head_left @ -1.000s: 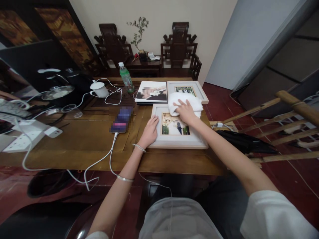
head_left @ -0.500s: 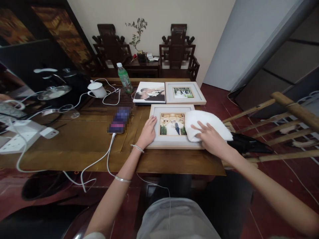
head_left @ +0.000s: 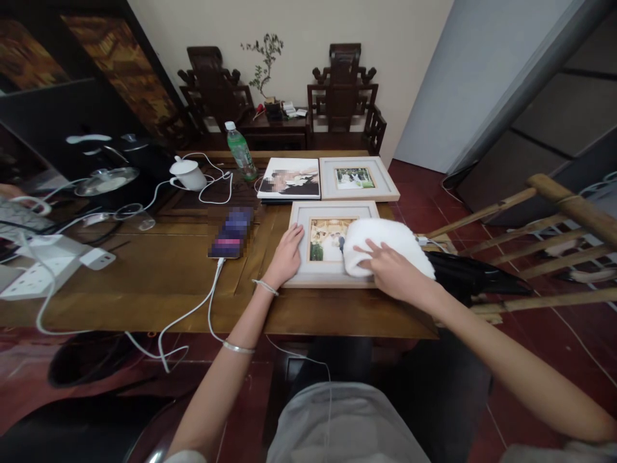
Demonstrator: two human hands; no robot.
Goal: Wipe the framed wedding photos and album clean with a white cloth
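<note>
A light wooden picture frame [head_left: 315,276] with a small photo lies flat near the table's front edge. Along its left side rests my left hand [head_left: 288,256], its fingers over the rim and holding the frame. My right hand [head_left: 385,265] grips a thick white cloth [head_left: 385,235] and presses it on the right part of the frame. The cloth covers the frame's right side and part of the photo. Just behind lie a second framed photo [head_left: 337,193] and a white photo panel [head_left: 289,161] with a couple's picture, side by side.
On the wooden table [head_left: 159,296], a phone [head_left: 232,235] lies on its charging cable left of my left hand. Farther back stand a green-labelled bottle [head_left: 241,151] and a lidded white cup [head_left: 187,173]. A power strip [head_left: 43,267] is at left, a bamboo chair [head_left: 554,193] at right.
My right hand has moved the white cloth left across the frame, covering more of the photo. My left hand stays at the frame's left side.
</note>
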